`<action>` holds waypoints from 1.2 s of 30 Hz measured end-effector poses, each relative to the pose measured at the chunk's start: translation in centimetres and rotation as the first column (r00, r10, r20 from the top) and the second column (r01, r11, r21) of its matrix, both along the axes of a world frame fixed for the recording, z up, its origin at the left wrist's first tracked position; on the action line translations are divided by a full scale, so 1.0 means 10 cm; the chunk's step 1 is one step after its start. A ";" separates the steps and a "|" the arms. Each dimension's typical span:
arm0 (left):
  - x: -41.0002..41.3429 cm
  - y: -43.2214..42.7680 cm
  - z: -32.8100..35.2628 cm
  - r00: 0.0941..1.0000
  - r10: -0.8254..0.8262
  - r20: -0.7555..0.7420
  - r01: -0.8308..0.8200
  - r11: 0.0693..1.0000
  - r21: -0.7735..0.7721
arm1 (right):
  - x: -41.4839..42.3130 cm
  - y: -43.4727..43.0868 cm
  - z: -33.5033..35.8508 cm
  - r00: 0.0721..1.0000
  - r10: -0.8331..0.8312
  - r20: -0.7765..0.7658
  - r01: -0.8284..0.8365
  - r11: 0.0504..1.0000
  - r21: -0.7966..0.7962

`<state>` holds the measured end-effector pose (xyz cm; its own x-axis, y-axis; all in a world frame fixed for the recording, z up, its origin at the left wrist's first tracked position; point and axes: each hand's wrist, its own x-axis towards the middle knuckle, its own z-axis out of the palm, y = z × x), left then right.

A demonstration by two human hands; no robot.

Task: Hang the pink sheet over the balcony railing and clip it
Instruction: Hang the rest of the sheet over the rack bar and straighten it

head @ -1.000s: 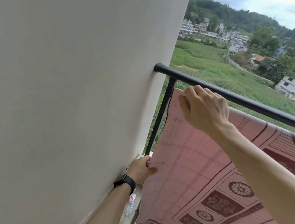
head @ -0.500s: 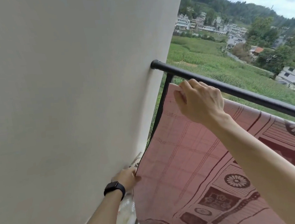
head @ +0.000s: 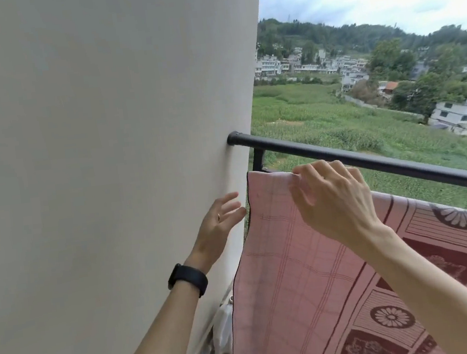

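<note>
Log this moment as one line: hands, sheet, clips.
left hand: open, beside sheet's side edge | right hand: pinches pink sheet top edge | balcony railing: above held edge | clips: none visible

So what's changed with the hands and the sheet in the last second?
The left hand let go of the side edge of the pink sheet and rose toward the railing; its fingers are now spread open beside that edge. The right hand still pinches the sheet's top edge just below the railing.
</note>
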<state>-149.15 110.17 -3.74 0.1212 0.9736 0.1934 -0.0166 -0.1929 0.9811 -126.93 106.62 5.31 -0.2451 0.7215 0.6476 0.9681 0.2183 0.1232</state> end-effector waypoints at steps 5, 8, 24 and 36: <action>0.25 0.22 0.51 0.984 0.117 -0.133 -0.090 0.978 0.190 | 0.29 -0.15 -0.16 0.991 -0.135 -0.018 0.135 0.991 0.002; 0.39 0.31 0.64 0.961 0.246 -0.128 -0.206 0.943 0.261 | 0.35 -0.15 -0.13 0.981 -0.194 0.017 0.194 0.981 0.023; 1.12 0.00 0.43 0.572 0.688 -0.446 0.011 0.537 0.843 | 1.28 -0.49 -0.33 0.916 -0.354 -0.187 0.381 0.915 0.135; 1.17 0.28 0.73 0.464 0.720 -0.516 0.022 0.573 0.819 | 1.48 -0.39 0.05 0.931 -0.346 -0.114 0.334 0.936 -0.110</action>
